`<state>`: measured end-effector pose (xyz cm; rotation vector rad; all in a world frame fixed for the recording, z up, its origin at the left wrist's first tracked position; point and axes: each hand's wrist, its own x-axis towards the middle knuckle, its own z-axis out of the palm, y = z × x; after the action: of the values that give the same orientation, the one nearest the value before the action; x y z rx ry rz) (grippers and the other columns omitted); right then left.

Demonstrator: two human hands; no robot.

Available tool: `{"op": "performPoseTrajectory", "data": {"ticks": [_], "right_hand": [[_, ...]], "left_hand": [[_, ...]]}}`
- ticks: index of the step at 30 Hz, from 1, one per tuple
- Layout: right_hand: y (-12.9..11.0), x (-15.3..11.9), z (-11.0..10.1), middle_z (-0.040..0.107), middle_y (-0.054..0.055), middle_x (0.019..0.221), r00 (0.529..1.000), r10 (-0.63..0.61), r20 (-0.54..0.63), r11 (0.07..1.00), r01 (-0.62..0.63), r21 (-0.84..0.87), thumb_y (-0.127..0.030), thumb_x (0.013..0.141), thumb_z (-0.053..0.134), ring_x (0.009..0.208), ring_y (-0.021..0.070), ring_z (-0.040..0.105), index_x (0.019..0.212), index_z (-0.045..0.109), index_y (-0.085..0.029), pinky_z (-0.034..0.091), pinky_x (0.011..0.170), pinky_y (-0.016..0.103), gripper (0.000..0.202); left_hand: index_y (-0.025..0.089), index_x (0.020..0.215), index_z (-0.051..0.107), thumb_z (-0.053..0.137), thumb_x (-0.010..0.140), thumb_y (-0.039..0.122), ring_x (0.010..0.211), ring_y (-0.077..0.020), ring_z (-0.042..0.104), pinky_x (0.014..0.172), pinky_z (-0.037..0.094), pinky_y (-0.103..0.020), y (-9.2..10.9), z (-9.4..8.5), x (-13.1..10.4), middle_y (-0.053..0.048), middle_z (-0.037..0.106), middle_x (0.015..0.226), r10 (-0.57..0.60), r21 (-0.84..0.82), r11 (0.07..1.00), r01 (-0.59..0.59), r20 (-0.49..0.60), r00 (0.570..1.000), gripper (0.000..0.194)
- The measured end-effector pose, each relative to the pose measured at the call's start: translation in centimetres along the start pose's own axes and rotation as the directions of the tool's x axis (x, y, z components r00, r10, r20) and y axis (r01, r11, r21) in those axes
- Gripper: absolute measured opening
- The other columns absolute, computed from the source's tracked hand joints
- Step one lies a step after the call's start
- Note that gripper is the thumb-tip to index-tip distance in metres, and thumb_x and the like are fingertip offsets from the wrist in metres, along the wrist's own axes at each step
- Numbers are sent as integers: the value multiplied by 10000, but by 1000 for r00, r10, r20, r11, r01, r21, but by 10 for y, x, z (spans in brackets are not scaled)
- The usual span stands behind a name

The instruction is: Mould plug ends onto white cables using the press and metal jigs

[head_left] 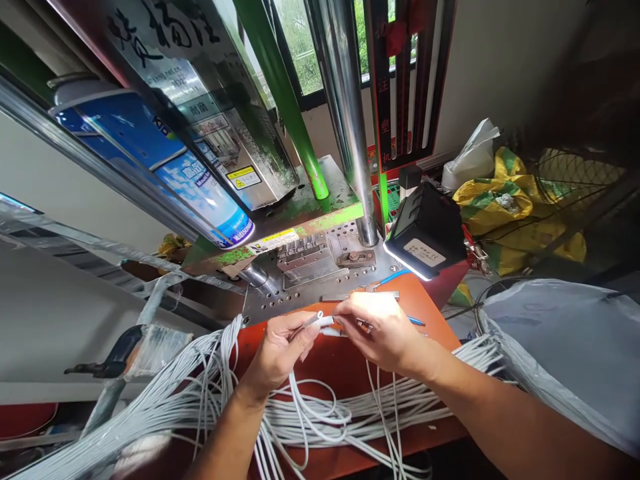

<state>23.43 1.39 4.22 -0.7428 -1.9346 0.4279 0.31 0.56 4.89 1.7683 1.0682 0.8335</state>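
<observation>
My left hand (281, 347) is closed, with thumb and fingers pinching white cable ends (326, 321), pale tubular pieces that stick out to the right. One of them shows a round open end facing up. My right hand (385, 328) is closed too, its fingertips meeting the tip of the white piece. Small shiny bits show between its fingers, but what they pinch is mostly hidden. Below both hands, a large bundle of thin white cables (320, 417) lies across the orange-red tabletop (343, 383), with several strands hanging down from the hands.
Ahead stands a green-framed press with a metal mould block (306, 259) on its perforated plate. A blue spray can (200, 187) hangs at left. A lit black lamp (425, 230), blue-handled tool (393, 278) and white plastic-lined container (565, 347) are at right.
</observation>
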Motion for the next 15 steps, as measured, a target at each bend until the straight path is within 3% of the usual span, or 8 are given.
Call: {"op": "performPoseTrajectory", "data": {"ticks": [2, 5, 9, 11, 15], "right_hand": [[-2, 0, 3, 653, 7, 766, 997, 60, -40, 996, -57, 61, -161, 982, 550, 654, 156, 582, 882, 622, -208, 466, 632, 305, 132], [-1, 1, 6, 627, -11, 725, 973, 218, -79, 960, -199, 194, -149, 919, 560, 624, 131, 566, 813, 599, -205, 459, 596, 267, 126], [5, 5, 3, 586, -26, 684, 885, 447, -132, 831, -357, 426, -180, 883, 580, 591, 126, 543, 781, 579, -215, 458, 545, 245, 109], [6, 7, 1, 594, -22, 692, 891, 442, -107, 815, -348, 463, -210, 918, 576, 602, 127, 549, 794, 591, -214, 465, 554, 244, 125], [1, 7, -1, 659, 0, 773, 967, 250, -56, 911, -215, 352, -210, 979, 571, 684, 132, 593, 865, 649, -198, 490, 662, 257, 138]], "left_hand": [[186, 660, 538, 561, 1048, 374, 560, -99, 411, 572, 314, -262, -2, 2, -1, 34, 461, 580, 11, 23, 1000, -11, -9, 1000, 433], [187, 770, 657, 593, 1032, 360, 545, -103, 415, 555, 313, -264, -6, 6, -2, 39, 462, 576, 5, 34, 999, -4, -36, 999, 320], [192, 1048, 772, 620, 1018, 365, 501, -93, 387, 526, 307, -255, -11, 9, -2, 57, 460, 546, -1, -34, 999, -3, -115, 993, 232], [189, 1060, 779, 624, 1016, 376, 487, -86, 374, 518, 305, -251, -11, 9, -2, 61, 455, 533, -2, -80, 997, -9, -139, 990, 247], [164, 905, 763, 621, 1021, 386, 489, -78, 377, 515, 296, -252, -12, 7, -1, 54, 452, 530, -18, -116, 993, 3, -130, 991, 289]]}}
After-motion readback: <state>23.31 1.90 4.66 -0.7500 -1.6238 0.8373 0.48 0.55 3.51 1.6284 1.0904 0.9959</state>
